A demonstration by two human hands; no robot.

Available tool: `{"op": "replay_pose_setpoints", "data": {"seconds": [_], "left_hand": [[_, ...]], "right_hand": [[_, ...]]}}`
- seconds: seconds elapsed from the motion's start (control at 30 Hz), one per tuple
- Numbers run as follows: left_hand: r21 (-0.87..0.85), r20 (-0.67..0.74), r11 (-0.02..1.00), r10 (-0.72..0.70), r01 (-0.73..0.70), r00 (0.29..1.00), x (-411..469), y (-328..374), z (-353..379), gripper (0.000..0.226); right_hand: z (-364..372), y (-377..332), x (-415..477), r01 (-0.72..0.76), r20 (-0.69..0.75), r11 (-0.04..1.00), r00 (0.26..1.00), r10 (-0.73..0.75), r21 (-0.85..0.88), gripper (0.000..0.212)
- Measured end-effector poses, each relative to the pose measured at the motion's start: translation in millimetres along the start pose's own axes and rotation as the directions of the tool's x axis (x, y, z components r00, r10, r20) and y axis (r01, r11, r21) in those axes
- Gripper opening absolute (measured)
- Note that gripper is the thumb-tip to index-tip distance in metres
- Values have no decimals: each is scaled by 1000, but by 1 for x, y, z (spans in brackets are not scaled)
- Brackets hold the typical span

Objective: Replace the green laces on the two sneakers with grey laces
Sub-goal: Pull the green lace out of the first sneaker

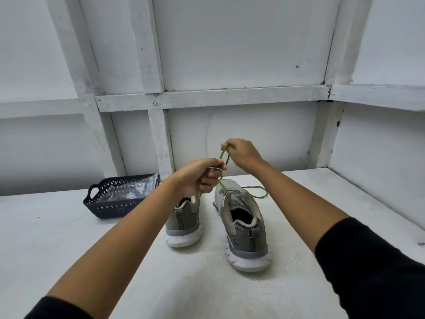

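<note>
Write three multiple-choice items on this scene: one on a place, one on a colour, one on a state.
1. Where does the basket stand relative to the sneakers?
A to their left
B to their right
C on top of them
2. What colour is the lace?
A red
B green
C blue
3. What is the right hand doing?
A open, empty
B pinching the lace
C gripping the basket

Answers:
1 A, it sits left of both.
2 B, the strand is plainly green.
3 B, its fingers curl round the lace, above the left hand.
</note>
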State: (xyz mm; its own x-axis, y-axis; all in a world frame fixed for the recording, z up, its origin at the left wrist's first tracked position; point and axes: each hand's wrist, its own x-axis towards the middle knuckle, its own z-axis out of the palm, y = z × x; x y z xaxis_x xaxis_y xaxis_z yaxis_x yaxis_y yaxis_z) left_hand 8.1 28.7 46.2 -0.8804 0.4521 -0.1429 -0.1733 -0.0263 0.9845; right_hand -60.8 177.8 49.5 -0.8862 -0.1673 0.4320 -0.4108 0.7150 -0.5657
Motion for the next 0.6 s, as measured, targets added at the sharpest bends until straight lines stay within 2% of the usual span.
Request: {"op": "replay_pose_setpoints", "data": {"seconds": [0.07,0.17,0.27,0.33,0.43,0.6], "left_hand": [[-22,102,1000,-20,23,995,-5,1,2,24],[-114,167,993,61,-43,984,-10,9,5,17],[-274,111,950,186,-150,976,-10,23,2,13],[-348,19,917,213,-193,977,-7,29,-2,19],[-287,-103,920,249,-269,963,-1,28,-9,32],[-63,-164,959,261,-275,951,4,15,-19,40]], "right_hand": [[-9,-6,6,18,-28,1000,999,-18,9,32],[-7,-7,2,57,33,998,998,-56,-29,30],[6,-5,-22,44,178,996,984,-30,-77,28],[13,-7,-42,35,283,999,959,-26,-27,27],[12,-17,-67,29,358,994,932,-64,101,23],[-28,-49,-84,49,320,927,931,-177,371,22]]}}
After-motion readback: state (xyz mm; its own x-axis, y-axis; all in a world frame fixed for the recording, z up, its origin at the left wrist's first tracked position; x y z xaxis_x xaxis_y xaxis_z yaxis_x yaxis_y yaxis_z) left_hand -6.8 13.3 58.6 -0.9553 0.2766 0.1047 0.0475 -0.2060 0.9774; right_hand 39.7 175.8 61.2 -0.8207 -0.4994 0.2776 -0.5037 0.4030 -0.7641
